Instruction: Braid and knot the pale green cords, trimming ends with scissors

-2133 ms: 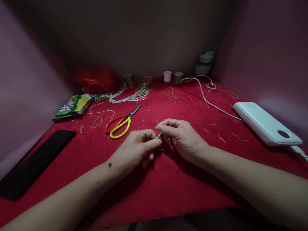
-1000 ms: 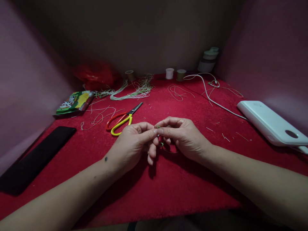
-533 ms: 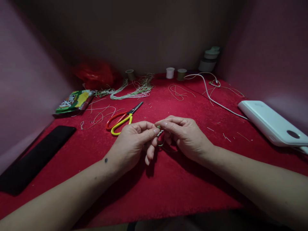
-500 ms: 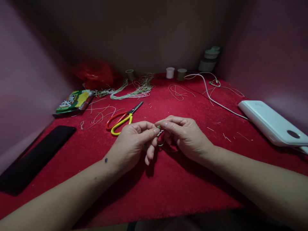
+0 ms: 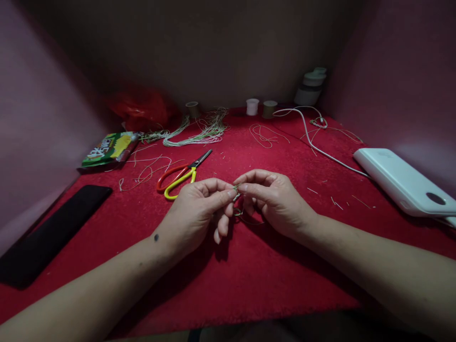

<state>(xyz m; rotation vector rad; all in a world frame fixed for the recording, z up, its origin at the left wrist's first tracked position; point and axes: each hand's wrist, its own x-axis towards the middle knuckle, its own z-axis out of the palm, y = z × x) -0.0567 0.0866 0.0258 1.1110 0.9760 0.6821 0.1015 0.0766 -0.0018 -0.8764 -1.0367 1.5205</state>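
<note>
My left hand (image 5: 197, 211) and my right hand (image 5: 274, 197) meet over the middle of the red cloth (image 5: 228, 275). Both pinch a small knotted piece of pale green cord (image 5: 236, 194) between thumb and forefinger. A thin loop of the cord (image 5: 249, 221) hangs beneath my right fingers onto the cloth. What the knot looks like in detail is too small to make out.
Orange-and-yellow scissors (image 5: 180, 176) lie just left of my hands. Behind them are loose cord bundles (image 5: 199, 133), a green snack packet (image 5: 109, 149), a red bag (image 5: 142, 109) and small spools (image 5: 252, 107). A white power bank (image 5: 404, 183) with cable (image 5: 313, 145) lies right, a black phone (image 5: 50, 232) left.
My hands have stayed together at the cord with only small finger shifts; the view has tilted slightly since two seconds ago. Nothing else on the cloth has moved.
</note>
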